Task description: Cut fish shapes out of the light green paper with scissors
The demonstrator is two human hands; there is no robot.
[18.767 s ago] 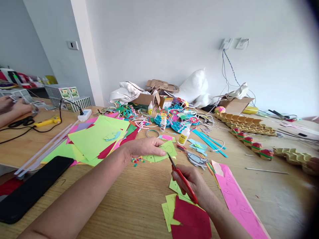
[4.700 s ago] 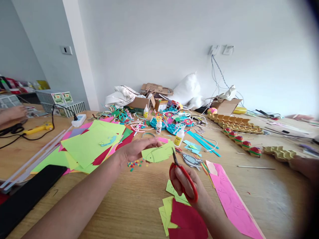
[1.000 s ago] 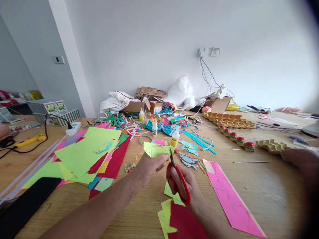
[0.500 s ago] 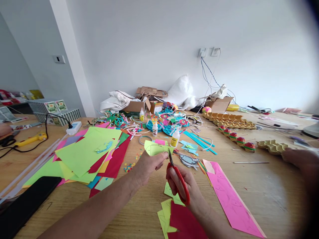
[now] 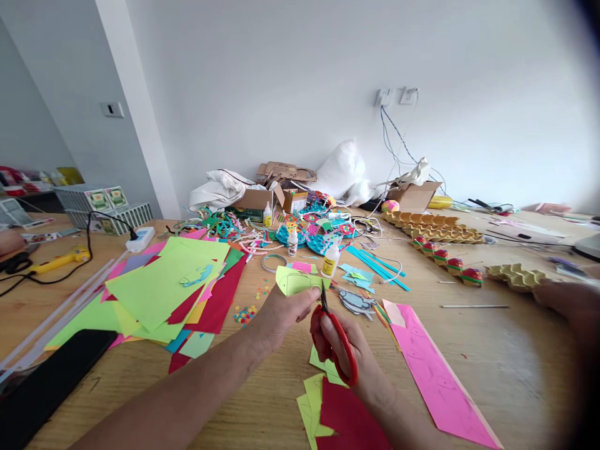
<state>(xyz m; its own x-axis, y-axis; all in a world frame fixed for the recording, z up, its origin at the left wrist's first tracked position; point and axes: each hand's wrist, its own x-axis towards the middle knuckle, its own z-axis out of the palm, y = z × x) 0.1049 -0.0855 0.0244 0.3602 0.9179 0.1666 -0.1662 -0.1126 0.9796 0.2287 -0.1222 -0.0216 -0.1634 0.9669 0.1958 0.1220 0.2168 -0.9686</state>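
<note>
My left hand point(image 5: 284, 310) pinches a piece of yellow-green paper point(image 5: 294, 281) with a drawn outline, held above the table. My right hand point(image 5: 344, 344) is closed around red-handled scissors point(image 5: 347, 356), their dark blades at the paper's right edge beside my left thumb. Below my hands lie yellow-green paper pieces with pencil lines point(image 5: 310, 406) and dark red paper point(image 5: 349, 415). Right of the scissors is a blue-grey paper fish point(image 5: 356, 303). A long pink sheet with drawn outlines point(image 5: 435, 375) lies farther right.
Coloured paper sheets point(image 5: 154, 281) are piled at left, near a black phone-like slab point(image 5: 60, 381) and a yellow glue gun point(image 5: 60, 259). Glue bottles point(image 5: 330, 259) stand ahead. Another person's hand point(image 5: 569, 306) touches an egg-carton piece point(image 5: 513, 275) at right.
The view has shifted slightly. The scissor blades look more closed together at the paper's edge, and the fingers in the handles have drawn in. My left hand keeps its hold.
</note>
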